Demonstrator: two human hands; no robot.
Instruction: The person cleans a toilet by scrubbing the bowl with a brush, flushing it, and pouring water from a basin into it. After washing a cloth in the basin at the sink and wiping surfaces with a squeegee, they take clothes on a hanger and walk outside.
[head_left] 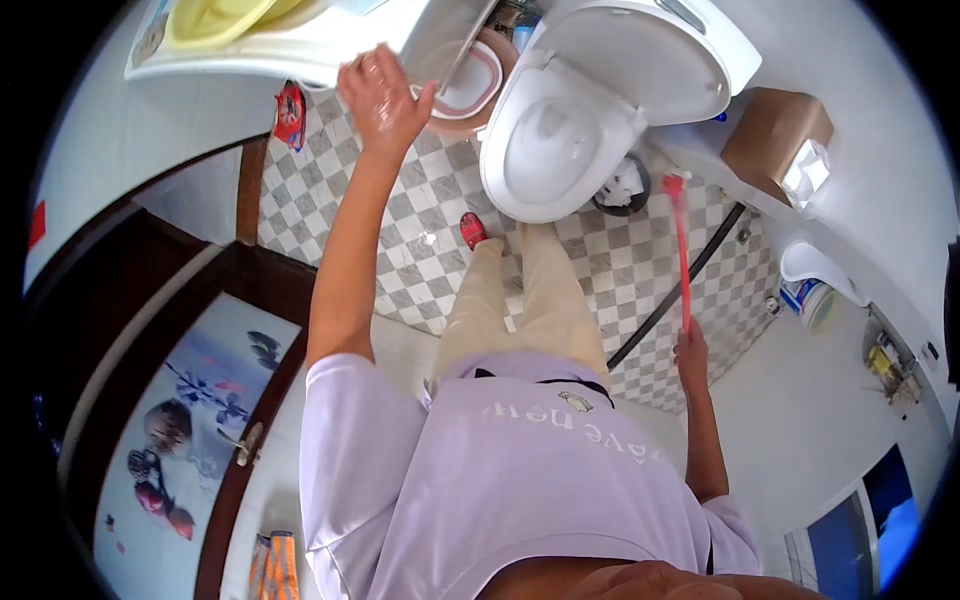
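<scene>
My left hand (382,105) is open, with fingers spread and wet-looking skin, at the edge of the white washbasin (240,60). Whether it touches the rim I cannot tell. My right hand (690,352) is closed around the end of a long red-pink toilet brush (682,245). The brush's head points away from me, low by the floor next to a dark waste bin (625,188) with white paper in it. Between my hands, ahead of my legs, stands a white toilet (550,150) with its lid raised.
Basins (470,85) are stacked between washbasin and toilet. A yellow tub (205,25) sits in the washbasin. A black pole or pipe (680,285) slants over the checkered floor (420,200). At right are a cardboard box (770,140) and a bucket (812,303); at left, a door (190,430).
</scene>
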